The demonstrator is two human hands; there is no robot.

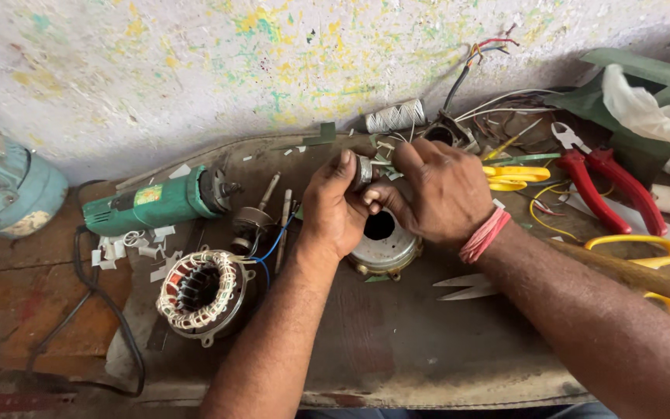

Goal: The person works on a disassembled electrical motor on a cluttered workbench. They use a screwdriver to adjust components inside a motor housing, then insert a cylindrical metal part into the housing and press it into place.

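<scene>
small metal cylindrical part (362, 171) is held up between both hands, above the table (397, 349), centre of the scene and a bit toward the far side. long axis looks roughly left-right, slightly tilted; hard to be sure, most of it is covered by fingers.

left hand (333, 209) comes up from near, thumb on top of the part, fingers wrapped under: closed on its left end. right hand (437, 190) comes in from the right, fingers curled over the right end, closed on it too. so hands are together, touching or nearly so, part pinched between them. neither hand is nearer; both are on it. red thread band on the right wrist.

directly under the hands, on the table: round metal housing (383, 247) with a dark centre hole, open side up. part sits just above and far of that hole, not touching it.

left of the housing: wound stator (202, 291), blue wire running off it toward the left hand. further left and far: green angle grinder (160, 202). right side: yellow-handled scissors (515, 176), red-handled pliers (606, 186), wooden handle (622, 271) near the right forearm. thread spool (395, 116) against the wall, far of the hands.
</scene>
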